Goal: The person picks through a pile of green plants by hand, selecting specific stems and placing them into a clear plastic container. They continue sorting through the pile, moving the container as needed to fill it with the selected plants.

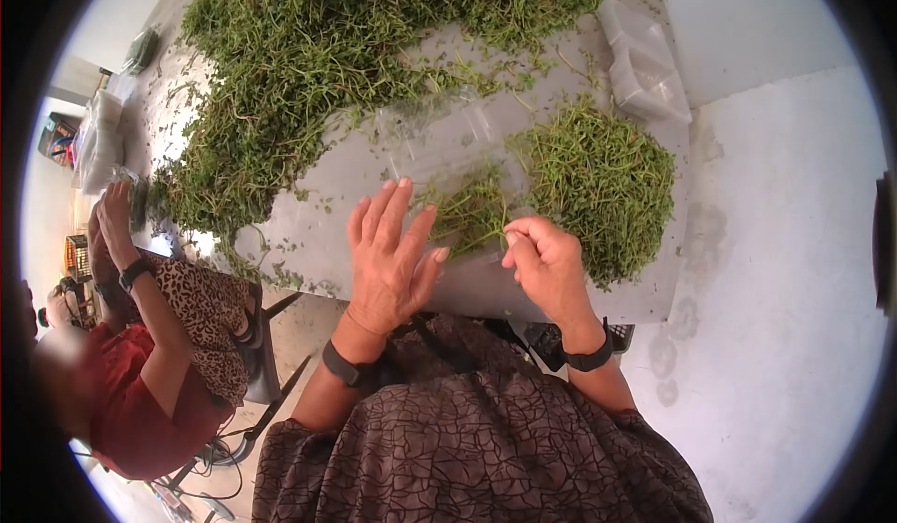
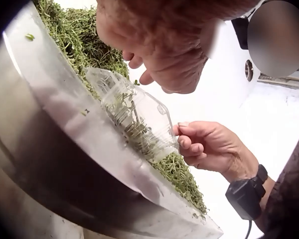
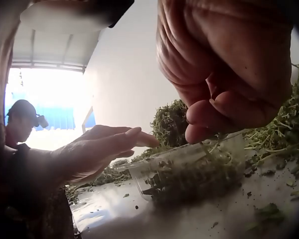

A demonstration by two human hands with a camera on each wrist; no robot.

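Observation:
A clear plastic clamshell box [image 2: 162,117] with leafy green sprigs [image 1: 467,213] inside lies on the metal table before me. My left hand [image 1: 385,261] is held over its left side, palm down, fingers straight and spread, holding nothing. At the box's right side my right hand [image 1: 549,266] pinches a thin green stem [image 1: 505,213] between thumb and curled fingers. In the right wrist view, the right fingertips are just above the rim of the box [image 3: 189,172], with the left hand [image 3: 97,152] across from them.
A rounded pile of greens [image 1: 607,191] sits right of the box. A much larger heap [image 1: 299,84] covers the table's far and left parts. Clear plastic trays [image 1: 645,65] are stacked at the back right. Another person [image 1: 149,383] sits at the left.

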